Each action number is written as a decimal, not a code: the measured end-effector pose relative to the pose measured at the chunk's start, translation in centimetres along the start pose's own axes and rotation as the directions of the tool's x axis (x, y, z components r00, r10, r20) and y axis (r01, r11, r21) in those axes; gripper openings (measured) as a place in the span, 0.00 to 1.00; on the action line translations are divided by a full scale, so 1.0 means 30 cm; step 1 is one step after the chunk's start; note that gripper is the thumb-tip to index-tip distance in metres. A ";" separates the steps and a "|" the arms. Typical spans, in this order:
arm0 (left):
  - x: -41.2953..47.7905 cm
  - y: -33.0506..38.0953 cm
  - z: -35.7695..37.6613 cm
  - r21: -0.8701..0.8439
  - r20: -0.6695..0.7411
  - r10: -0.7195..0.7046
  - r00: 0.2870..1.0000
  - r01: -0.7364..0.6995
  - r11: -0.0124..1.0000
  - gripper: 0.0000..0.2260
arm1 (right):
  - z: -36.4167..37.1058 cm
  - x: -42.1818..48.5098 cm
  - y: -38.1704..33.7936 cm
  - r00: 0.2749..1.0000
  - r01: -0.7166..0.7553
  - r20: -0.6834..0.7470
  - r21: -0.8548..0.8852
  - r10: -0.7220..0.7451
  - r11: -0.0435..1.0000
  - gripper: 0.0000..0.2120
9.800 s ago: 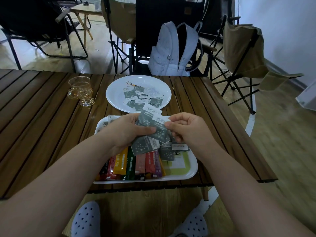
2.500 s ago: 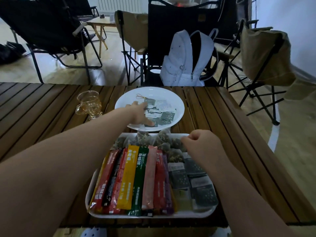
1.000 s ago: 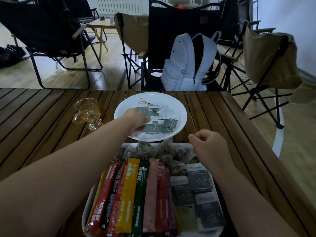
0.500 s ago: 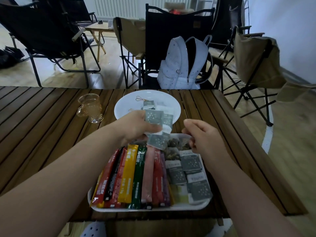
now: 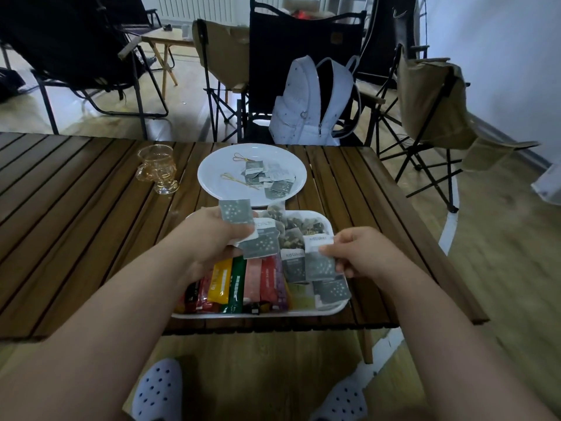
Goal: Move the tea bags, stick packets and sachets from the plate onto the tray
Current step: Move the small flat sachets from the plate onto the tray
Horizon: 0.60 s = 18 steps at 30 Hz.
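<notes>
A white plate (image 5: pixel 218 174) at the table's middle holds several grey-green sachets (image 5: pixel 274 180) and two gold twist ties. In front of it a white tray (image 5: pixel 331 308) carries coloured stick packets (image 5: pixel 243 281), clear tea bags (image 5: pixel 303 226) and grey-green sachets. My left hand (image 5: pixel 209 238) hovers over the tray's far left, shut on a small bunch of grey-green sachets (image 5: pixel 249 229). My right hand (image 5: pixel 361 253) pinches one sachet (image 5: pixel 320 262) over the tray's right side.
A glass cup (image 5: pixel 158 168) stands left of the plate. The slatted wooden table (image 5: pixel 76 223) ends just right of the tray. Folding chairs and a white backpack (image 5: pixel 312 104) stand beyond the far edge. My two white shoes show below.
My left hand took sachets from the plate and drew them back over the tray. My right hand now grips one sachet at the tray's right side.
</notes>
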<state>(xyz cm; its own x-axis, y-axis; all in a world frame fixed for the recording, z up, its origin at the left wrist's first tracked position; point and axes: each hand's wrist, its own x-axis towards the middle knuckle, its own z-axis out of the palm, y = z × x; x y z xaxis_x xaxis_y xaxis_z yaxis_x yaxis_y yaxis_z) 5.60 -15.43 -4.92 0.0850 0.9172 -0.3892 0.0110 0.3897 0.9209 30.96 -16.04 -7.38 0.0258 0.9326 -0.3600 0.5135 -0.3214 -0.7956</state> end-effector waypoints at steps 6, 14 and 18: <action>0.031 0.006 -0.013 -0.046 0.079 -0.022 0.997 0.026 0.999 0.16 | 0.051 0.003 -0.023 0.986 -0.061 0.142 -0.174 0.086 0.983 0.06; 0.077 0.025 -0.004 -0.069 0.143 -0.008 0.990 0.019 0.997 0.17 | 0.102 0.017 -0.062 0.990 -0.048 0.084 -0.564 0.115 0.825 0.13; 0.084 0.022 0.010 -0.019 0.180 0.006 0.984 -0.003 1.000 0.15 | 0.092 0.030 -0.059 1.000 -0.005 0.004 -0.368 0.007 0.930 0.14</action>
<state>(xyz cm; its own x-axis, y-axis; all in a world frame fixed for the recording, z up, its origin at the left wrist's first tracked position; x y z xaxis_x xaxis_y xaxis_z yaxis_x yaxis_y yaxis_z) 6.11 -12.88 -5.28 0.2626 0.8898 -0.3731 -0.0079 0.3887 0.9213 27.71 -15.07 -7.63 0.0263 0.9297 -0.3674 0.7928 -0.2433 -0.5588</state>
